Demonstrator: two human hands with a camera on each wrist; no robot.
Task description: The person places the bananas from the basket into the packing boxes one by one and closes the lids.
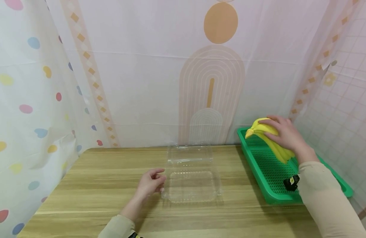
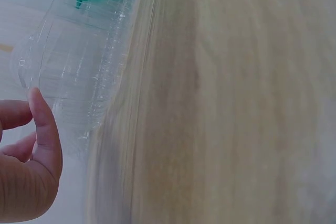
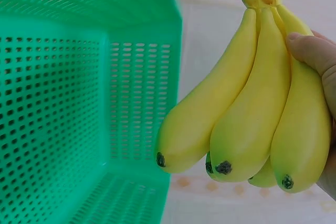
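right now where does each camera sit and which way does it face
Head: worn on the head, facing forward and down over the table; both hands and forearms show, left hand and right hand.
Left wrist: worn on that wrist, facing the clear container and table; part of the left hand shows at the left edge.
Right wrist: worn on that wrist, facing the bananas and green basket; part of the right hand shows at the right edge.
Shared: head and right wrist both show the bananas in the right hand.

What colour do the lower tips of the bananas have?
The tips of the bananas are blackish, seen best in the right wrist view.
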